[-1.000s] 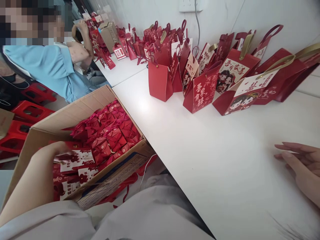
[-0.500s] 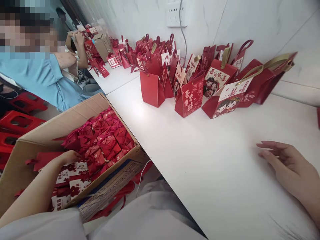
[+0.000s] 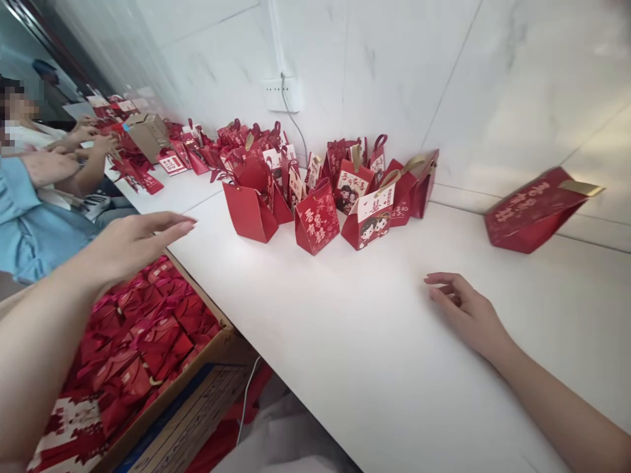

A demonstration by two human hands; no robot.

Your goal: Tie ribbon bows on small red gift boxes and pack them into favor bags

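My left hand (image 3: 131, 246) hovers over the cardboard box (image 3: 224, 325), its fingers stretched out and nothing seen in them. Below it, the box is packed with small red gift boxes (image 3: 148, 355), some with white printed fronts. My right hand (image 3: 466, 309) rests on the white table (image 3: 345, 341), fingers loosely curled and apart, holding nothing. Ahead of the hands stand several red paper gift bags: a plain red one (image 3: 250, 210), one with white lettering (image 3: 318, 217) and one printed with a cartoon couple (image 3: 369, 220).
Farther right, by the wall, one red bag with a gold strap (image 3: 527, 210) leans over. More red bags (image 3: 246, 141) and a small brown carton (image 3: 146, 136) crowd the table's far left. A person in a blue top (image 3: 29, 217) sits there. A cable hangs from a wall socket (image 3: 280, 95).
My left hand has risen out of the box toward the table and holds nothing visible. The view has swung right, bringing the leaning bag into sight. My right hand stays on the table.
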